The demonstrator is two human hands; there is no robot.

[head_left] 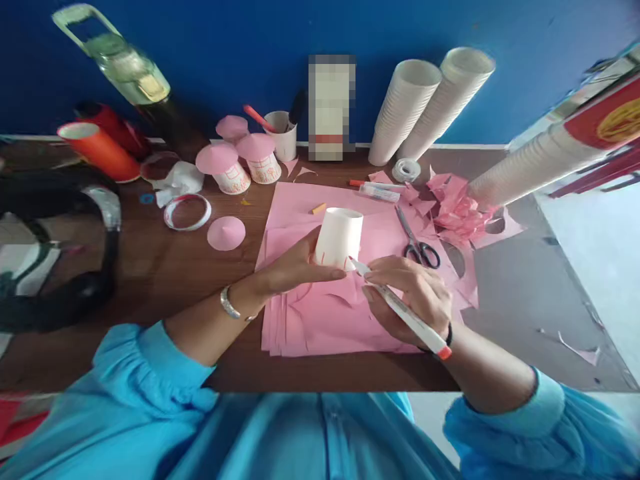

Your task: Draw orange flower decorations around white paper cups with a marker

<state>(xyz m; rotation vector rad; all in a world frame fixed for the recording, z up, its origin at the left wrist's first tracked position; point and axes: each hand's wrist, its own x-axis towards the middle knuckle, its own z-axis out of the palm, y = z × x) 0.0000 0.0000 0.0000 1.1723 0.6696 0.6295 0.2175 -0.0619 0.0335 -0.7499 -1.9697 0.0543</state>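
Note:
A white paper cup, turned upside down, is in my left hand, fingers wrapped round its lower part. Short red strokes show near the cup's rim. Between the fingers of my right hand is a white marker with a red end, its tip at the cup's side by the strokes. Both hands are above a stack of pink paper sheets. Scissors with dark handles lie on the paper just beyond my right hand.
Small cups with pink cone tops stand at the back, near a loose pink cone and a tape roll. Tall stacks of white cups lean at the wall. Crumpled pink scraps lie right; a bottle stands left.

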